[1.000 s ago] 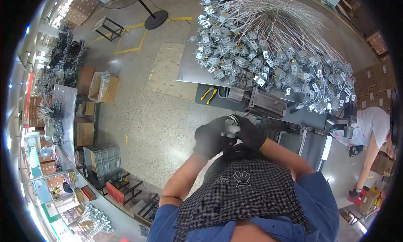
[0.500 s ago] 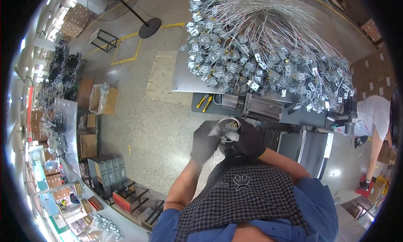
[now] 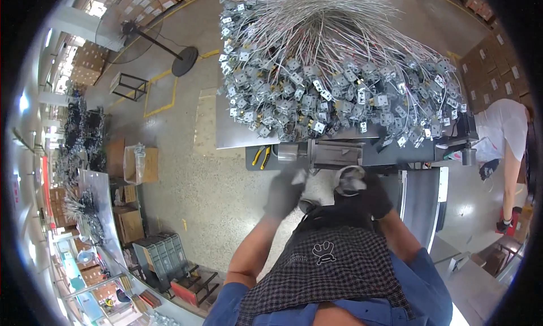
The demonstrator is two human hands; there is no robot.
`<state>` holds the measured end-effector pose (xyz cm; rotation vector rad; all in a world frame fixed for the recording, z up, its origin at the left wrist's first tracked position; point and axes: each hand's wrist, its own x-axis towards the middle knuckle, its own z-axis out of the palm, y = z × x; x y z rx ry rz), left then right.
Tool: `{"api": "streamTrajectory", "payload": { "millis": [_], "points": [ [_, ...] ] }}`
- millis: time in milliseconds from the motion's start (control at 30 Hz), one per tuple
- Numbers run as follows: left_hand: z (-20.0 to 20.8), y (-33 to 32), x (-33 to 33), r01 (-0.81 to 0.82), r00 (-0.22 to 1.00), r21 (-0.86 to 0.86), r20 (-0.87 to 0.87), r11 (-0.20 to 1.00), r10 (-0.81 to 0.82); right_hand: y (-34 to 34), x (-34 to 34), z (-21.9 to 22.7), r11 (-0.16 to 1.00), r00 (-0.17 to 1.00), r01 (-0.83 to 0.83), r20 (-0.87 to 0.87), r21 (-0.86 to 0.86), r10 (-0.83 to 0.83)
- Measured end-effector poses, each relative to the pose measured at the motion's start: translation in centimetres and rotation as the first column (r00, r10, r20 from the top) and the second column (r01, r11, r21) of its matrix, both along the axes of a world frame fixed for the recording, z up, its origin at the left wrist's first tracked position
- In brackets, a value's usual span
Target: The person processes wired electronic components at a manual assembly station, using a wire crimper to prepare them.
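My right hand (image 3: 378, 197), in a dark glove, grips a coiled white cable with a grey metal fitting (image 3: 352, 180) over the front of my apron. To its left, my gloved left hand (image 3: 284, 194) is closed around a small pale piece (image 3: 298, 176), blurred by motion. A gap separates the two hands. Just beyond them is a clamp-like metal machine (image 3: 335, 154) with a shiny cylinder (image 3: 287, 151) on its left end. Yellow-handled pliers (image 3: 261, 157) lie left of that cylinder.
A large heap of metal fittings with white cables (image 3: 339, 88) covers the metal-topped table (image 3: 240, 134). Right of me another person (image 3: 503, 133) reaches down toward something red. A standing fan (image 3: 185, 60), an open carton (image 3: 141, 163) and grey bins (image 3: 161, 255) stand to the left.
My hands have parted. The right one has moved right with the coiled cable; the left holds a small pale piece apart from it. The view has shifted a little.
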<state>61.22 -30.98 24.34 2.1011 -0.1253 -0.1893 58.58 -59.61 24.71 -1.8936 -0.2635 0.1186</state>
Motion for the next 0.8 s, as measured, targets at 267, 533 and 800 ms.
{"api": "streamTrajectory", "payload": {
  "millis": [267,533,800],
  "points": [
    [-1.5,1.3,15.9,-0.153,0.910,0.658,0.384,0.738,-0.154,-22.8,-5.6,-8.2,0.739,0.611,0.577,-0.416,-0.347,-0.673],
    [-0.3,-2.0,21.4,0.039,0.942,0.928,0.089,0.370,-0.323,-30.4,-8.2,-11.2,0.546,0.660,0.548,-0.074,-0.634,-0.747],
    [-0.3,8.7,17.6,-0.034,0.874,0.684,0.374,0.729,-0.310,-21.1,-10.0,-11.2,0.381,0.545,0.763,0.203,-0.522,-0.813]
  ]
}}
